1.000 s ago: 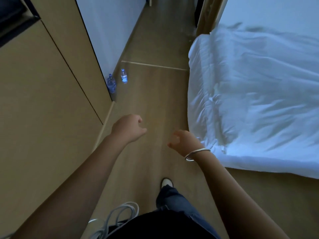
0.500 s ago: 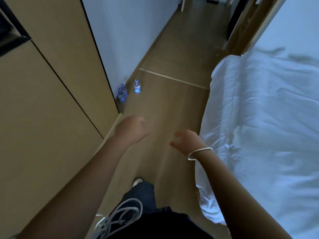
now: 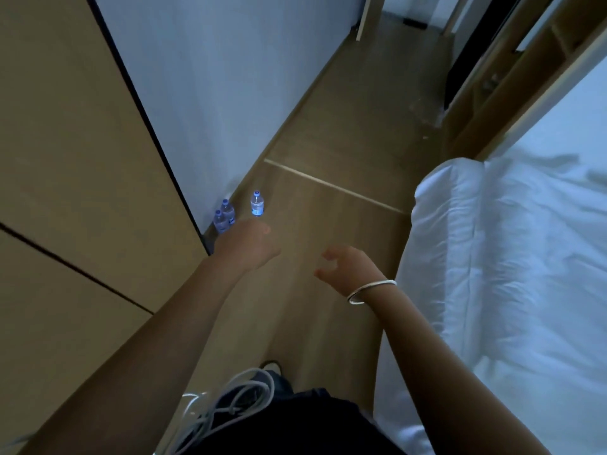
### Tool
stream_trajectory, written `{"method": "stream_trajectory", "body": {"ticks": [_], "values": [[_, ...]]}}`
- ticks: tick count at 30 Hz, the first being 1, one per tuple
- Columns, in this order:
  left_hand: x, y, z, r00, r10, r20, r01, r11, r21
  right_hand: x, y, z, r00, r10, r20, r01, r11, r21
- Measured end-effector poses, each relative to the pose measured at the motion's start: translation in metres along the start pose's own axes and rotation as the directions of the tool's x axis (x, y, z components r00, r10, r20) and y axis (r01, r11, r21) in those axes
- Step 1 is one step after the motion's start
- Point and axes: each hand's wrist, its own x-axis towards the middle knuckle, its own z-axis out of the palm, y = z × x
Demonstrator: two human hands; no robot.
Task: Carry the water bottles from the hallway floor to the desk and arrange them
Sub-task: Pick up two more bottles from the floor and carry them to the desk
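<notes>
Both hands empty, fingers loosely curled: left hand (image 3: 248,243) and right hand (image 3: 345,269) reach toward three water bottles (image 3: 257,204) standing on the hallway floor (image 3: 328,224) by the wall; best to crouch close before gripping.

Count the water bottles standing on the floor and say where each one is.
3. Two stand together at the foot of the wall, the nearer bottle and the one behind it; a third bottle stands apart to their right. More may be hidden.
</notes>
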Motion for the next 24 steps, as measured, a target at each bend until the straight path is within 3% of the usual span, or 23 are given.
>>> {"method": "stream_trajectory", "body": {"ticks": [7, 16, 24], "values": [[0.086, -0.007, -0.006, 0.991, -0.11, 0.074, 0.109, 0.994, 0.027, 0.094, 0.001, -0.028, 0.995, -0.004, 0.103, 0.005, 1.0, -0.007], [0.216, 0.02, -0.009, 0.983, -0.183, 0.023, 0.183, 0.983, 0.002, 0.24, 0.015, -0.084, 0.967, -0.107, 0.233, 0.115, 0.993, -0.021], [0.317, 0.056, -0.018, 0.935, -0.356, -0.012, 0.354, 0.932, -0.079, 0.366, 0.024, -0.149, 0.925, -0.179, 0.334, 0.213, 0.975, -0.069]]}}
